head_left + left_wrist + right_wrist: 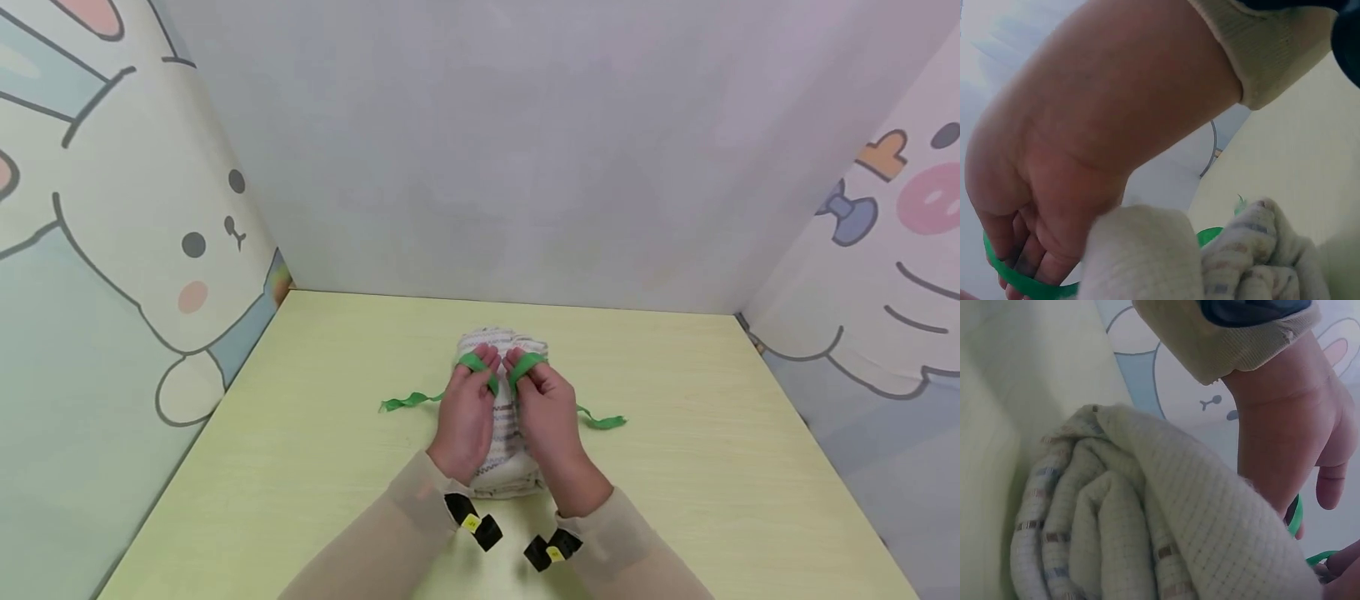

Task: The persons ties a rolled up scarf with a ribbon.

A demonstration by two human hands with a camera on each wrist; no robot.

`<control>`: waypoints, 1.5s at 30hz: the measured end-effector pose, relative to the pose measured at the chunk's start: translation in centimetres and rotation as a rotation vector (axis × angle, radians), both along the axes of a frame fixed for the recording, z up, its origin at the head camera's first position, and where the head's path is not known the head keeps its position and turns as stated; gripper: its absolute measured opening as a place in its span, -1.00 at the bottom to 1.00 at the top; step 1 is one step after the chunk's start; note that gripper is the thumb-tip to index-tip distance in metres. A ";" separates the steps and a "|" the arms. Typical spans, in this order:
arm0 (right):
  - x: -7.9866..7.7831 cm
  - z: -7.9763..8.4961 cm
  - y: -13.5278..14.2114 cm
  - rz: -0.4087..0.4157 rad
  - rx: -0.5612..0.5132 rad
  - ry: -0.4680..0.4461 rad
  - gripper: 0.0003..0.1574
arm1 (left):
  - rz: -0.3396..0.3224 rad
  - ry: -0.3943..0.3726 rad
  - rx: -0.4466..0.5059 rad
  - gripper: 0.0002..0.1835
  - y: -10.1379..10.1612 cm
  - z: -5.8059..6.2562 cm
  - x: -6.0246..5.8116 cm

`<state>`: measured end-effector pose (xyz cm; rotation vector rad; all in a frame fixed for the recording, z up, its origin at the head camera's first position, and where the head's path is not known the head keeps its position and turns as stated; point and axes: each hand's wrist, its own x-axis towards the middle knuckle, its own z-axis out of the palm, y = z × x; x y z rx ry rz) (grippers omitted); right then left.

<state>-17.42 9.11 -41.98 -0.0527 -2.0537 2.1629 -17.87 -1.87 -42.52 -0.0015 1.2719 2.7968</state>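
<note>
together, the left hand and the right hand meet almost side by side above a striped, pale cloth that lies folded into a thick bundle at the middle of the surface. each hand's fingers are partly bent, with hardly any gap to the thumb, and pinch a green ribbon that curves around them in a loop; the two sets of fingertips are near each other, close to the cloth's far end. crinkled ribbon ends trail out past both hands, one to either side. seen from the right wrist, the bundle shows layered, rounded folds with a waffle-like weave. beige sleeves reach to both wrists, where black straps carry small yellow tags. behind the surface stands a plain greyish wall, with a cartoon rabbit on the left panel and a pink-snouted face on the right.
</note>
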 end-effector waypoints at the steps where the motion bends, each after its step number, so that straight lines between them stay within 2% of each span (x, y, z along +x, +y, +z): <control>1: 0.1 0.0 0.0 -0.003 0.028 0.013 -0.62 | -0.003 0.005 -0.017 -0.43 0.1 0.0 0.1; 6: 0.1 -0.4 0.0 -0.007 0.150 0.057 -0.70 | -0.005 0.031 -0.061 -0.39 0.5 0.0 0.3; 10: 0.2 -0.4 -0.3 0.007 0.187 0.068 -0.72 | 0.005 0.052 -0.082 -0.36 0.7 0.1 0.4; 16: 0.2 -0.3 -0.6 0.000 0.237 0.089 -0.61 | -0.006 0.067 -0.130 -0.34 0.8 0.4 0.5; 24: -0.3 -0.8 -0.9 -0.044 0.432 0.122 -0.54 | -0.010 0.026 -0.149 -0.39 0.9 0.6 0.4; 32: -0.8 -1.5 -0.8 0.003 0.417 0.078 -0.66 | 0.027 -0.033 -0.237 -0.50 1.2 0.2 0.2; 39: -1.0 -1.4 -0.8 0.084 0.438 0.054 -0.76 | 0.037 -0.037 -0.258 -0.53 1.3 0.1 0.2; 45: -1.0 -1.6 -0.5 0.097 0.430 0.065 -0.85 | 0.033 -0.029 -0.245 -0.54 1.2 0.1 0.2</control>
